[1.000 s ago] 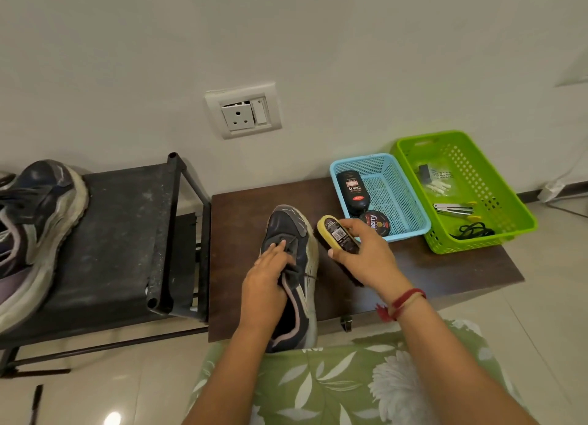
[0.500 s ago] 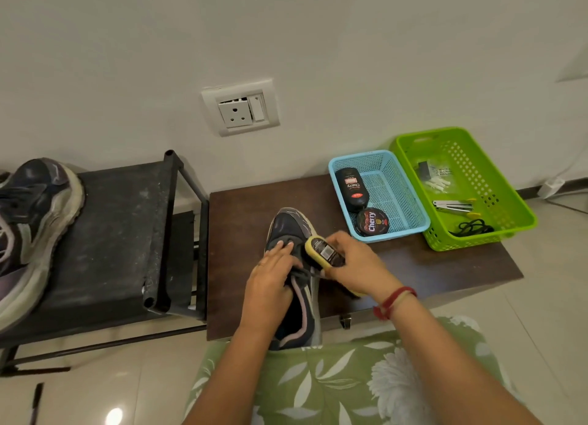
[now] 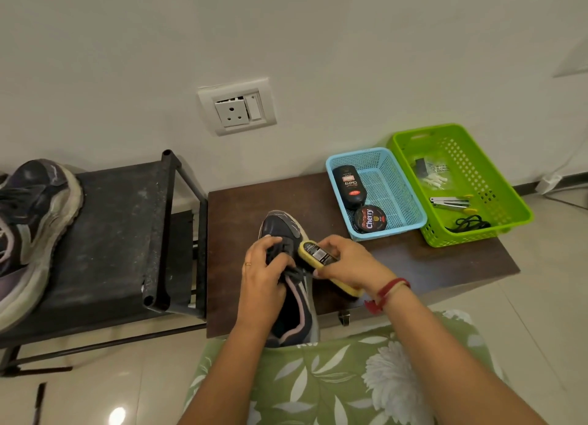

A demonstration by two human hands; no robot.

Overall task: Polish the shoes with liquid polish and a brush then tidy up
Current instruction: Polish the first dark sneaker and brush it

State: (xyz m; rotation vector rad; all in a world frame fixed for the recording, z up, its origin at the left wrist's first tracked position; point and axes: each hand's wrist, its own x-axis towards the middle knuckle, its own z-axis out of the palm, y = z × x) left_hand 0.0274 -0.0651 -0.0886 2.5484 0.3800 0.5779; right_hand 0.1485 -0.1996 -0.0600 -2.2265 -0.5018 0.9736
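- The person is sitting at the near edge of a dark brown worktop [image 3: 429, 265]. One dark shoe [image 3: 281, 230] is lying on it, toe pointing far and heel toward the lap.
- The left hand [image 3: 264, 275] is steadying that shoe, its grip curling over the laces and tongue.
- The right hand [image 3: 346, 262] is holding the brush [image 3: 316, 255], its grip clamped round the yellow back. The brush is lying against the right side of the shoe, just beside the laces, and its bristles are hidden.
- The liquid polish bottle [image 3: 349, 186] is lying in the blue basket [image 3: 391, 232] toward the far right of the worktop, touching a round polish tin [image 3: 370, 219]. Neither hand is reaching for it.
- A second shoe [image 3: 35, 227] is resting on the black rack [image 3: 111, 233] at the left, well apart from both hands.
- The green basket [image 3: 461, 236], just right of the blue one, is holding small tools and a dark cord.
- Judging by this, the brushing of the first shoe is getting under way or is in progress. Whether liquid polish is already on its upper, I cannot tell.
- What seems to be remaining is finishing this shoe and treating the one on the rack. After that come returning the brush to a basket and putting both shoes away.
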